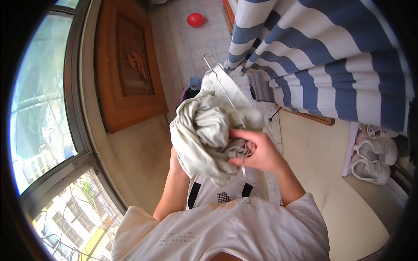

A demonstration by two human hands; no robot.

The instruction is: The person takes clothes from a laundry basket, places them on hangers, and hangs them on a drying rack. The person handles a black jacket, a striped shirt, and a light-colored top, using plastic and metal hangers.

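A bunched, pale off-white garment (199,130) fills the space before my torso. My right hand (261,150) grips a gathered, greyish fold at its right side, thumb and fingers apart around the cloth. My left hand (176,160) is under the garment's left edge; the cloth hides its fingers, but it appears to support the bundle. A thin metal wire hanger (228,99) lies against the spread part of the garment, its hook pointing away from me. The hanger's lower wire runs down to my right hand, and whether the fingers also touch it cannot be made out.
Beyond the garment, a partly hidden purple-rimmed tub (183,95) holds cloth. A wooden door (130,62) and a window (42,98) are left. A striped curtain (313,58) hangs right, above shoes (372,156) on a ledge. A red balloon (195,20) lies on the tiles.
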